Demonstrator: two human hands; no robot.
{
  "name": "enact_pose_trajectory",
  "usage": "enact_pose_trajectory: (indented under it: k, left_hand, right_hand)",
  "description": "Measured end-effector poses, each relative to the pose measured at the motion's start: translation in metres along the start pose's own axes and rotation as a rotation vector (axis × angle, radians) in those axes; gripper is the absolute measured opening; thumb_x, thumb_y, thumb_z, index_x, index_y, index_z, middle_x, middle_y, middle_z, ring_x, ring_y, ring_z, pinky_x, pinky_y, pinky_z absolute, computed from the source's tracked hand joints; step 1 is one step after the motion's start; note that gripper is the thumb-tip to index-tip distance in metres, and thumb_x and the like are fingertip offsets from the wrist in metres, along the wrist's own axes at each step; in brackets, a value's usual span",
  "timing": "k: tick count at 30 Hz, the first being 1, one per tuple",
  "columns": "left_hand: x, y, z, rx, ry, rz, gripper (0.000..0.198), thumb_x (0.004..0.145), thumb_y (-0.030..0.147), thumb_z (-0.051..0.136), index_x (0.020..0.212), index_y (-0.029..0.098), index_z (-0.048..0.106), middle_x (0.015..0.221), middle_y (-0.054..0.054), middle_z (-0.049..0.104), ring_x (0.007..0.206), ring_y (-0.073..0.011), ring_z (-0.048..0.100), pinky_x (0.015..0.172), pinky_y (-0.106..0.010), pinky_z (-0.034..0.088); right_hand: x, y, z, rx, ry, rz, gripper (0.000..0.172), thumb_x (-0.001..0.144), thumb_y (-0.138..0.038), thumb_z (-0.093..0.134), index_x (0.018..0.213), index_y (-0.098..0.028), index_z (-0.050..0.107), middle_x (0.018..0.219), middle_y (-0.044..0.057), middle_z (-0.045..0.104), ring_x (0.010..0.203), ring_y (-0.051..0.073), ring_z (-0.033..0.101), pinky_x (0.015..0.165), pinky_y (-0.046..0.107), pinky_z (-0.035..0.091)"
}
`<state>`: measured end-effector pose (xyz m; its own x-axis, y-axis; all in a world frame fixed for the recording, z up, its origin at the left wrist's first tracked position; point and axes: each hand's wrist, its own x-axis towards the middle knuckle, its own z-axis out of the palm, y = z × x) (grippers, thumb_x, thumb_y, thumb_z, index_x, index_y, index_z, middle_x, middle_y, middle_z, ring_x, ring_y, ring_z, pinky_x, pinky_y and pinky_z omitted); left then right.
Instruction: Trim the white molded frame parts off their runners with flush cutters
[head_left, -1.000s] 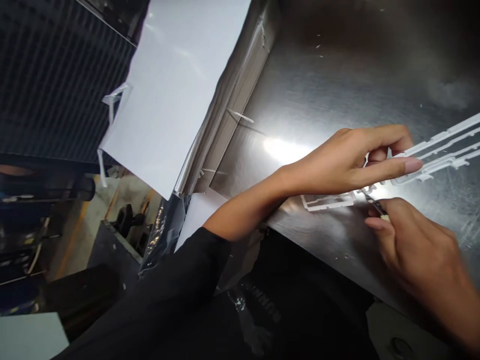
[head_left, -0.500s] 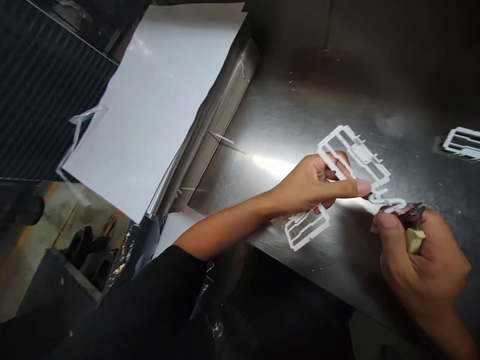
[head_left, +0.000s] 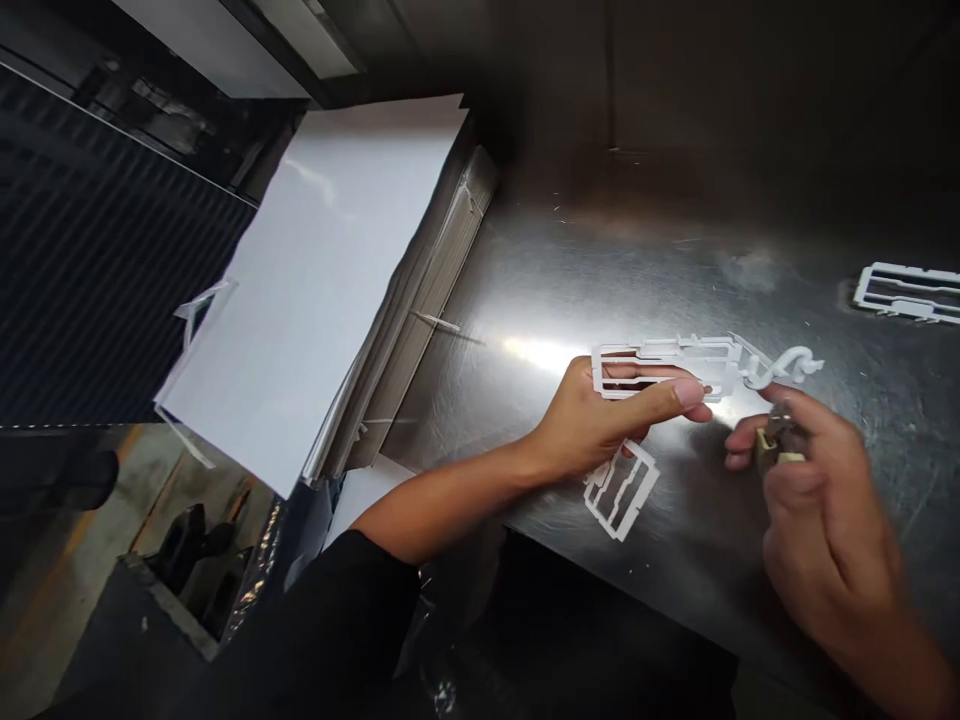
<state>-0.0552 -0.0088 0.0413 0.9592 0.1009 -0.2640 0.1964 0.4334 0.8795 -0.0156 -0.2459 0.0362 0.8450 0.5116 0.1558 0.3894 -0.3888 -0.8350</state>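
Text: none legible | labels: none legible | brands, numbers: none legible | signs: none legible

A metal worktable (head_left: 555, 275) and hand tool (head_left: 781, 432) suggest a workshop.

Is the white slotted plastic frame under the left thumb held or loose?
Held: the left hand has its thumb over the frame and fingers behind it.

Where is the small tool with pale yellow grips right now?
In the head view, the tool is right of centre, in the person's right hand, just below the curled white plastic piece.
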Motion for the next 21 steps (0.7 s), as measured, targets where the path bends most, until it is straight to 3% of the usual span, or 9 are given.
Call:
enact_pose_trajectory:
  k: [4, 9, 15, 21]
  left_hand:
    - [-0.0015, 0.0024, 0.0017, 0.076, 0.037, 0.006, 0.038, 0.092, 0.057, 0.101, 0.099, 0.02, 0.094, 0.095, -0.009, 0.086, 0.06, -0.0103, 0.053, 0.051, -0.025, 0.039]
    - [-0.0047, 0.0021, 0.0014, 0.081, -0.01, 0.01, 0.026, 0.096, 0.047, 0.1, 0.102, 0.022, 0.096, 0.092, -0.006, 0.085, 0.065, -0.0121, 0.061, 0.057, -0.024, 0.045]
    - [-0.0074, -0.0046, -0.0029, 0.095, -0.027, -0.02, 0.029, 0.097, 0.049, 0.1, 0.108, 0.022, 0.096, 0.095, -0.007, 0.088, 0.057, -0.0106, 0.059, 0.06, -0.026, 0.055]
    - [-0.0078, -0.0033, 0.0012, 0.087, -0.001, -0.028, 0.03, 0.095, 0.05, 0.101, 0.101, 0.021, 0.096, 0.092, -0.009, 0.087, 0.078, -0.0203, 0.078, 0.068, -0.028, 0.063]
  right_hand:
    - [-0.0027, -0.0008, 0.0024, -0.062, -0.085, -0.014, 0.045, 0.132, -0.055, 0.048, 0.173, -0.04, 0.053, 0.128, 0.004, 0.078, 0.1, 0.03, 0.082, 0.082, 0.044, 0.072]
    - [-0.0031, -0.0025, 0.0022, -0.047, -0.086, 0.039, 0.043, 0.131, -0.058, 0.05, 0.167, -0.034, 0.057, 0.132, 0.005, 0.079, 0.108, 0.029, 0.083, 0.085, 0.038, 0.073]
    - [-0.0005, -0.0084, 0.0011, 0.023, -0.108, 0.014, 0.038, 0.133, -0.056, 0.048, 0.157, -0.028, 0.058, 0.132, 0.007, 0.078, 0.105, 0.025, 0.082, 0.079, 0.033, 0.07]
    - [0.0024, -0.0078, 0.0032, 0.025, -0.095, 0.008, 0.035, 0.133, -0.058, 0.048, 0.151, -0.029, 0.057, 0.12, 0.005, 0.078, 0.095, 0.026, 0.083, 0.071, 0.035, 0.068]
